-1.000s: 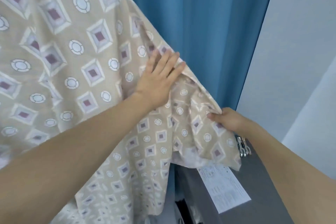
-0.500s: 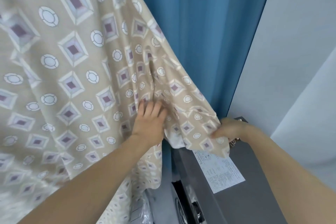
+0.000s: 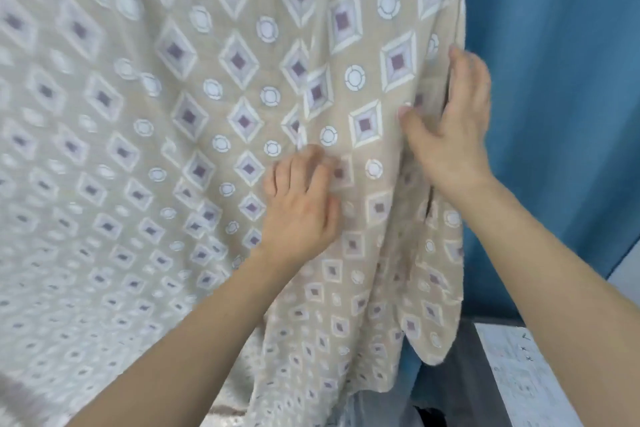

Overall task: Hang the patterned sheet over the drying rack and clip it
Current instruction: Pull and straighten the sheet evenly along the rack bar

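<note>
The patterned sheet (image 3: 207, 114), beige with white diamonds and circles, hangs in front of me and fills most of the head view. The drying rack is hidden under it and no clip shows. My left hand (image 3: 301, 208) lies on the cloth low of centre, its fingertips bent and pressing into the fabric. My right hand (image 3: 450, 121) is at the sheet's right edge, fingers spread and nearly straight, thumb on the front face and fingers along the edge fold.
A blue curtain (image 3: 554, 114) hangs directly behind and to the right of the sheet. At the lower right stands a grey appliance (image 3: 460, 385) with a white printed label (image 3: 519, 374) on top.
The view has swung left and closer to the sheet. My right hand let go of the lower corner and rose to the sheet's right edge. My left hand slid right across the cloth.
</note>
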{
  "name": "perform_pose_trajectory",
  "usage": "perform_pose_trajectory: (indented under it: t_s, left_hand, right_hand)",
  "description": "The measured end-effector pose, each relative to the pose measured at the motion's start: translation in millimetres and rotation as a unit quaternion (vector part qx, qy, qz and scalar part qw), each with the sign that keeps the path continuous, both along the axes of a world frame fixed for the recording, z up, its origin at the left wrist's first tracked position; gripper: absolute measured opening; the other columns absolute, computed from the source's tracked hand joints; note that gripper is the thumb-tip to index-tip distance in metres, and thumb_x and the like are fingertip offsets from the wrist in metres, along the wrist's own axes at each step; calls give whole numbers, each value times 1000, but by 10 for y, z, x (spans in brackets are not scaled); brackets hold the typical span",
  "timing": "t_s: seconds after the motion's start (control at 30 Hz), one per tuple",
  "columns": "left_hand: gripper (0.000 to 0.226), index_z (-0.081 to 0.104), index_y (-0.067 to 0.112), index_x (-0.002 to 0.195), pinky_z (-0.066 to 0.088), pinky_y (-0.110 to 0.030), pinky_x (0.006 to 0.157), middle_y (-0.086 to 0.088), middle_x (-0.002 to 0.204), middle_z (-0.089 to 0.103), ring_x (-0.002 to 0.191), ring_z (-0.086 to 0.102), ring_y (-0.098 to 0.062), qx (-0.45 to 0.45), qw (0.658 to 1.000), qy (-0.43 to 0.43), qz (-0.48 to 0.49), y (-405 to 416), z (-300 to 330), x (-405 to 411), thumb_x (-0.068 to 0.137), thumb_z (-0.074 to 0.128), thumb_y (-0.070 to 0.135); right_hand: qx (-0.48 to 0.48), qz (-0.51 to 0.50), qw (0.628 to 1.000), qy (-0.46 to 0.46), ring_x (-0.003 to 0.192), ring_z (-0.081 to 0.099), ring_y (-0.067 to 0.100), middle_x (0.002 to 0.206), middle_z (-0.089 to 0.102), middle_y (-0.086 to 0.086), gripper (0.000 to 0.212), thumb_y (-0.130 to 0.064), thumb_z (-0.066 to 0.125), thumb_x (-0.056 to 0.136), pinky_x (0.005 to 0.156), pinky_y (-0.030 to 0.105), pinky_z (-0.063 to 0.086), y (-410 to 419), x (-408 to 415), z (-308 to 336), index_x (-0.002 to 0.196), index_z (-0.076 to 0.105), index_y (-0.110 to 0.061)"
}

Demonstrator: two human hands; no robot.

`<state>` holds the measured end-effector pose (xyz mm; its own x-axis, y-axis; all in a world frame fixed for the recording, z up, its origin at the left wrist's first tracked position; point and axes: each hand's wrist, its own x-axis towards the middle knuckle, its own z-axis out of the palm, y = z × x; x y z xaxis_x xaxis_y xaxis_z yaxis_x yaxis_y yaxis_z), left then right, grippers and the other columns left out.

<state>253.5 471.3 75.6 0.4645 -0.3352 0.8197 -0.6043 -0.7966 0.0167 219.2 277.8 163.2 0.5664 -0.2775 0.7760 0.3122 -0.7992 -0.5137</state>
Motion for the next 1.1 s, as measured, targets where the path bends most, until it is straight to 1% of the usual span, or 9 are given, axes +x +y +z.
perform_pose_trajectory:
  t_s: [0.23, 0.37, 0.43, 0.53, 0.63, 0.7, 0.83, 0.97, 1.1]
  left_hand:
    - [66, 32, 16, 144, 23, -50, 112, -11, 146, 31, 137, 27, -32, -252, 953, 104, 135, 990, 864, 526, 90, 57, 45]
    - [72, 31, 17, 143, 21, -54, 111, -11, 148, 28, 139, 23, -33, -336, 917, 89, 195, 1463, 1260, 706, 84, 59, 48]
    - [69, 35, 18, 139, 32, -51, 105, -7, 142, 35, 132, 33, -31, -336, 916, 99, 195, 1680, 1353, 749, 84, 59, 54]
    - [55, 48, 20, 111, 47, -43, 88, 3, 110, 54, 103, 55, -24, -251, 928, 192, 198, 1888, 1313, 806, 85, 49, 67]
    - [37, 53, 19, 85, 47, -33, 66, 6, 76, 61, 77, 59, -21, -163, 947, 226, 161, 1963, 1199, 854, 94, 45, 55]
    - [35, 45, 21, 69, 40, -32, 56, 4, 58, 52, 63, 53, -25, -127, 963, 214, 108, 1964, 1163, 874, 98, 45, 39]
    - [36, 41, 12, 67, 45, -39, 52, -4, 54, 50, 53, 53, -33, -257, 943, 206, -45, 1931, 1432, 764, 99, 48, 28]
    - [30, 45, 15, 68, 49, -38, 58, -10, 57, 63, 56, 63, -29, -408, 898, 77, -147, 1952, 2417, 831, 97, 47, 22]
    - [29, 37, 19, 69, 36, -28, 60, 9, 62, 40, 59, 39, -11, -374, 917, -68, -122, 1862, 3366, 948, 96, 44, 23]
  right_hand:
    - [-288, -58, 953, -78, 144, 15, 33, 155, 24, 13, 59, -40, 52, 87, 118, 53, 4, 1003, 454, 742, 139, 44, -14]
    - [-352, -58, 933, -55, 136, 30, 35, 148, 36, 13, 62, -42, 56, 79, 112, 51, 17, 1527, 634, 1030, 133, 49, -13]
    - [-324, -75, 943, 14, 120, 46, 34, 134, 47, 13, 53, -42, 53, 84, 96, 44, 33, 1730, 625, 1148, 126, 51, -11]
    - [-254, -73, 930, 255, 99, 56, 29, 115, 60, 9, 45, -49, 38, 93, 74, 34, 38, 1918, 530, 1195, 113, 59, -13]
    - [-287, -65, 846, 445, 109, 59, 27, 121, 62, 5, 54, -56, 28, 95, 87, 32, 41, 1912, 454, 1074, 123, 58, -20]
    - [-264, -44, 826, 496, 113, 58, 26, 128, 59, 5, 56, -58, 23, 97, 93, 32, 42, 1852, 423, 1031, 133, 51, -26]
    - [-220, -9, 868, 445, 109, 59, 27, 124, 61, 5, 54, -62, 27, 96, 86, 32, 42, 1843, 416, 1103, 129, 55, -29]
    - [-93, 94, 923, 360, 72, 65, 24, 77, 61, -6, 45, -76, 47, 79, 63, 30, 49, 1974, 517, 1302, 86, 54, -33]
    - [-183, -30, 946, 264, 95, 64, 27, 107, 62, 1, 78, -65, 64, 77, 64, 31, 40, 2170, 599, 1550, 131, 33, -18]
